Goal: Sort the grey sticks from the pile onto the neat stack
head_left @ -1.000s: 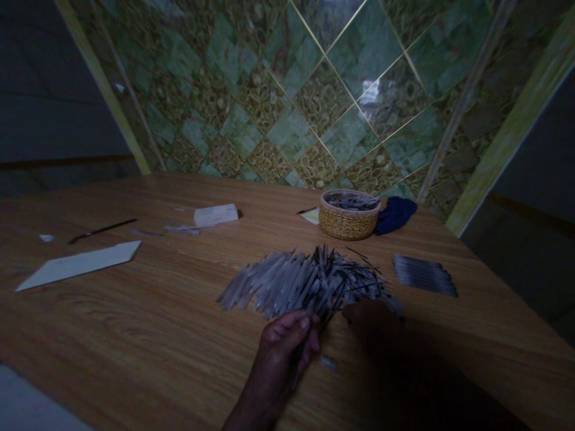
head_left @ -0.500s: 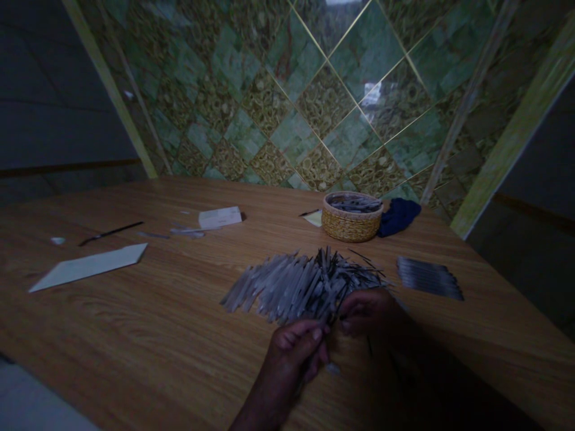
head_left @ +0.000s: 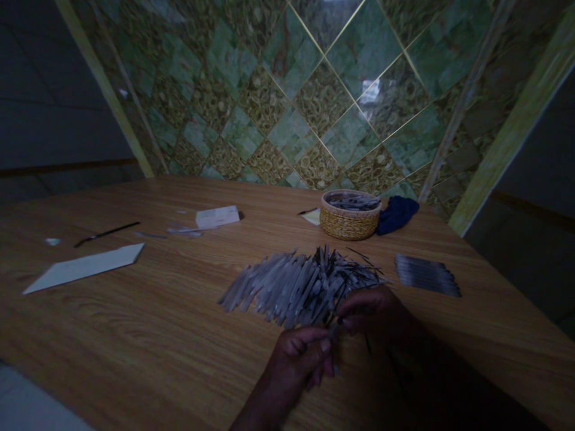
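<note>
Thin strips point(head_left: 274, 287) lie in a wide, messy pile on the wood table point(head_left: 157, 335), just past both hands. From the left, first comes a long pale board point(head_left: 85, 268), flat and well apart from the hands. Then comes the left side of the pile. Here the strips lie side by side, and their long way runs from low left to up right. Next is the left hand point(head_left: 300, 359), below the pile. Its thumb and fingers look pinched on a small strip point(head_left: 332, 328), which pokes out toward the right hand point(head_left: 368, 305). It is blurry, so I cannot tell just how it points. The right hand is at the low right edge of the pile, so it looks nearer to the pile than the left one. Its fingers bend in close to the small strip, but it is too dark to tell how tight they are or what they hold. Last, a neat row of strips point(head_left: 426, 275) lies flat, apart from the pile.
</note>
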Demonstrator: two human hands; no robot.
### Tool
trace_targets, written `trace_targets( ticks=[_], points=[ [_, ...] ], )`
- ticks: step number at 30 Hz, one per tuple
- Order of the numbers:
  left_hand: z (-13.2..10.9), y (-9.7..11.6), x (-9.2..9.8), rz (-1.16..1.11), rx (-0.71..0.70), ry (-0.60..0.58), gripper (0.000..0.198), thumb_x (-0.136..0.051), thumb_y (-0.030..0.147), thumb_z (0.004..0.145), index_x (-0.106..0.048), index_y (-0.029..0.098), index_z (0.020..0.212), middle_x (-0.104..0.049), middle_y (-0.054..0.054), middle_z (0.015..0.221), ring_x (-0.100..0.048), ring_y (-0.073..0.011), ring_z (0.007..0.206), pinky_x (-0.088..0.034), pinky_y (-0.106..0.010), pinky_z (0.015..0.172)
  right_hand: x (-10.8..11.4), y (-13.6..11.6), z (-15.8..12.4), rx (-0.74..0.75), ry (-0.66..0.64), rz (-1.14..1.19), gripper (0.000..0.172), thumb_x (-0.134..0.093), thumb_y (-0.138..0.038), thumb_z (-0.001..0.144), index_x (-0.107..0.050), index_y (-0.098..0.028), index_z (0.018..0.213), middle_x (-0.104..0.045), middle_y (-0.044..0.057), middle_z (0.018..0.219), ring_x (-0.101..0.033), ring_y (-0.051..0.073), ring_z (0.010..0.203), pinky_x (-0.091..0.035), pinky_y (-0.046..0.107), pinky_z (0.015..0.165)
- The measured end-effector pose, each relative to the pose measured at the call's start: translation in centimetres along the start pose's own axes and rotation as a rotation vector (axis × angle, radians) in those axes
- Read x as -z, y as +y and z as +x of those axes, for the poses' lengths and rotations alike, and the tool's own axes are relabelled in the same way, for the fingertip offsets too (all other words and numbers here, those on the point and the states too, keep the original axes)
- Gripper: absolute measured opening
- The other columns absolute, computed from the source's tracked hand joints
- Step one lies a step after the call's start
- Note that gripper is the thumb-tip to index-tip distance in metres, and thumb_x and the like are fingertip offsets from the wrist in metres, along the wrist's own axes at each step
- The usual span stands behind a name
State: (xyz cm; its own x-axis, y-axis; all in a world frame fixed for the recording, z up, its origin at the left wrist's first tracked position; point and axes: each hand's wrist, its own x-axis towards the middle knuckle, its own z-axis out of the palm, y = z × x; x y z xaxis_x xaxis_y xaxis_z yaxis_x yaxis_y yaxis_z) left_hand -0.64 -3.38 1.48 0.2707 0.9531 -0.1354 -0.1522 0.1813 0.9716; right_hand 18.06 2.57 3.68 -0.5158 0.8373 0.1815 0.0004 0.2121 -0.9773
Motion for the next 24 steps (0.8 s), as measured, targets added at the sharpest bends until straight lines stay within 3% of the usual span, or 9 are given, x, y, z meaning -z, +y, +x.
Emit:
trace_targets(
  ticks=[11, 24],
  points=[
    [0.1, 0.0, 0.0, 0.059, 0.018, -0.031, 0.038, -0.064, 0.050, 0.068, -0.067, 0.012, 0.067, -0.056, 0.001, 0.046, -0.036, -0.0043, 0.034, -0.022, -0.019, 0.037, 0.2, -0.6, -0.2, 0.057, -0.090, -0.165, 0.021, -0.070, -0.034, 0.068, -0.070, -0.015, 0.076, -0.067, 0.002, 0.071, -0.059, 0.012, 0.065, -0.045, 0.020, 0.059],
    [0.0, 0.1, -0.1, 0.156, 0.013, -0.059, 0.036, -0.062, 0.047, 0.071, -0.070, 0.013, 0.068, -0.056, 0.000, 0.046, -0.035, -0.0053, 0.036, -0.023, -0.020, 0.039, 0.4, -1.7, -0.4, 0.185, -0.170, -0.356, 0.018, -0.060, -0.031, 0.076, -0.068, -0.015, 0.076, -0.062, 0.001, 0.067, -0.057, 0.011, 0.062, -0.041, 0.019, 0.056]
  ],
)
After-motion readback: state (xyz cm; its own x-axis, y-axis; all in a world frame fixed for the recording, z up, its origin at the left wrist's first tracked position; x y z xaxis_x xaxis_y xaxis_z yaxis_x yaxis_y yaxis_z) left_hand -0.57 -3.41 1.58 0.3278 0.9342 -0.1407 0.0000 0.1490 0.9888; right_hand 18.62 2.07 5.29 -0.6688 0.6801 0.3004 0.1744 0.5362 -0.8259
